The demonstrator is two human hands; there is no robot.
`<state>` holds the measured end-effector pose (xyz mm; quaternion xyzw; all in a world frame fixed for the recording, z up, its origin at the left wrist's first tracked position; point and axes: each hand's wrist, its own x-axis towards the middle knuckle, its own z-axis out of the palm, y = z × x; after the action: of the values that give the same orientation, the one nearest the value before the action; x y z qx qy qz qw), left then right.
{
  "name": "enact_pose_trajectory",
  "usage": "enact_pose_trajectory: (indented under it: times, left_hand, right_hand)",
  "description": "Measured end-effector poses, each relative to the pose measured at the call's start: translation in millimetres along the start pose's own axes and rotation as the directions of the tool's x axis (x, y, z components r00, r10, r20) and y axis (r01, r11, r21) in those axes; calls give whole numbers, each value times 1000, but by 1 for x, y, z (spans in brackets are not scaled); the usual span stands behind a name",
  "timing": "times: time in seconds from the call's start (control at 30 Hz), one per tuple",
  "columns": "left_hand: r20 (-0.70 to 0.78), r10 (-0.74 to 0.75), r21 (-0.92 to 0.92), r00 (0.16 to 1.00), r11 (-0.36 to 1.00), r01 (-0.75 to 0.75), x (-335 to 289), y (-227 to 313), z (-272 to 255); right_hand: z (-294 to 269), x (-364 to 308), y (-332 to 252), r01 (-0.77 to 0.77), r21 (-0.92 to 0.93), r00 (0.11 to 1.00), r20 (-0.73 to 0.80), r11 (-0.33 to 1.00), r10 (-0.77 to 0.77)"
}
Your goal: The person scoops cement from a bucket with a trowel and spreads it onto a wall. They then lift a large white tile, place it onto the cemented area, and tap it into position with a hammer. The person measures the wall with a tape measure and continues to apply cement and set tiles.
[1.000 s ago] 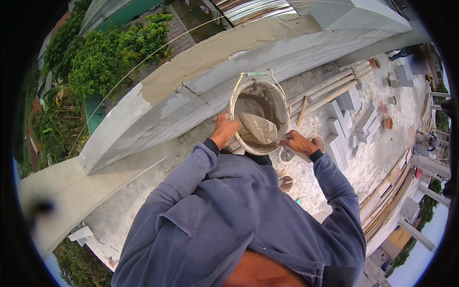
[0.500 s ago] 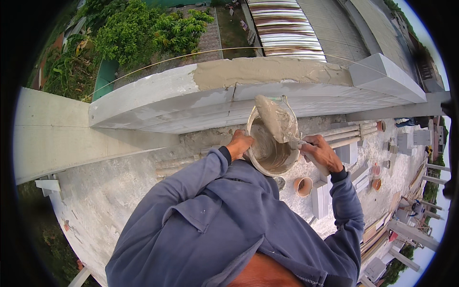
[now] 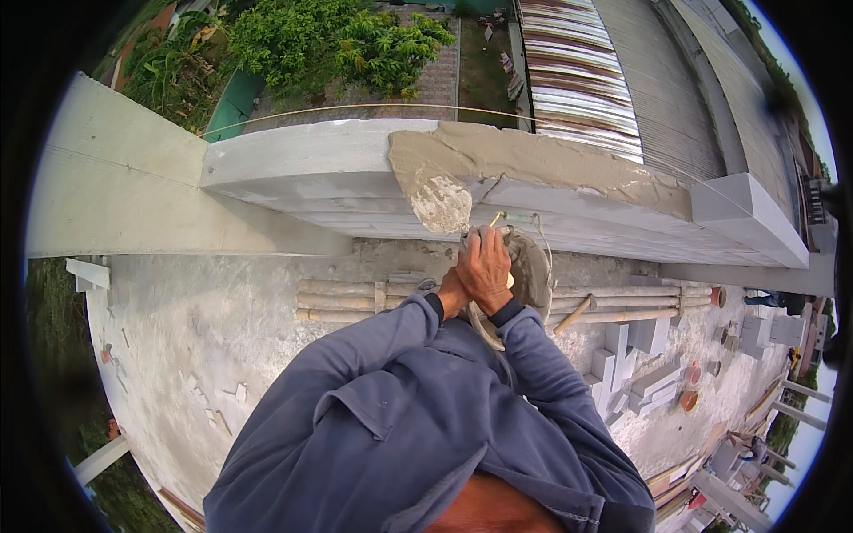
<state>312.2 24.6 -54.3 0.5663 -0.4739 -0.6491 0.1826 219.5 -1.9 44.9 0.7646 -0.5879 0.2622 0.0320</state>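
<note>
Trowel point(image 3: 443, 203): pointed away from the wearer, smeared blade reaching the left end of the mortar bed point(image 3: 551, 162) on the block wall point(image 3: 298, 145).
Right hand point(image 3: 486, 265): fingers closed round the trowel handle.
Left hand point(image 3: 453, 295): against the right, beside the bucket point(image 3: 534, 269); partly hidden, cannot tell its grip.
Bucket: mortar-coated, handle up, between wearer and wall.
</note>
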Motion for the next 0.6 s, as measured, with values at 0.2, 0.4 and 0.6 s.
enact_pose_trajectory:
  times: [0.2, 0.4, 0.6]
  left_hand:
    - [-109, -300, -66, 948, 954, 294, -11, 19, -3]
    - [23, -284, -66, 959, 956, 285, -3, 23, -5]
    - [-18, -154, 8, 988, 988, 154, 15, -4, 17]
  right_hand:
    - [-73, -12, 14, -14, 88, 996, 90, 996, 6]
    - [-124, 63, 12, -356, 257, 875, 429, 899, 224]
    - [-156, 95, -7, -893, 395, 371, 917, -215, 145]
